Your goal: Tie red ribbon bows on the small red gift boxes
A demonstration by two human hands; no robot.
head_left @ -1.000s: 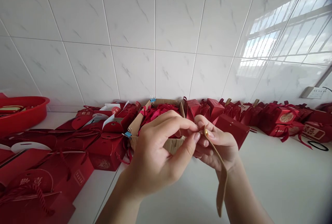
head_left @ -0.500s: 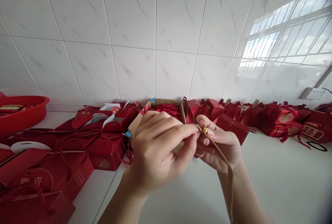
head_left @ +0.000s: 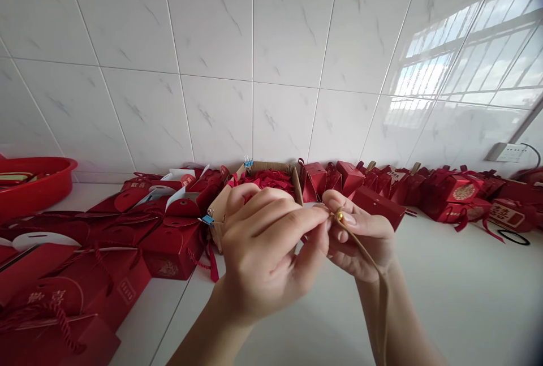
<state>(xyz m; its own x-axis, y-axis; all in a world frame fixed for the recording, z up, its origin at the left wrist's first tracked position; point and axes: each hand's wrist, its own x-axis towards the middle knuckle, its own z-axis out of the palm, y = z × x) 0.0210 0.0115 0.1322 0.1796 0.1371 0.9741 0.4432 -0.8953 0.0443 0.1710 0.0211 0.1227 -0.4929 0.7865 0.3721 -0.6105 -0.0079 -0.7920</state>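
pinching at centre-right of frame: right hand [head_left: 362, 241] is gripping brown strap [head_left: 383, 309] beside its gold bead [head_left: 340, 216]; left hand [head_left: 267, 247] is closing there, contents hidden. strap is now running past bottom edge, previously ending above; bead end probably needing more work.
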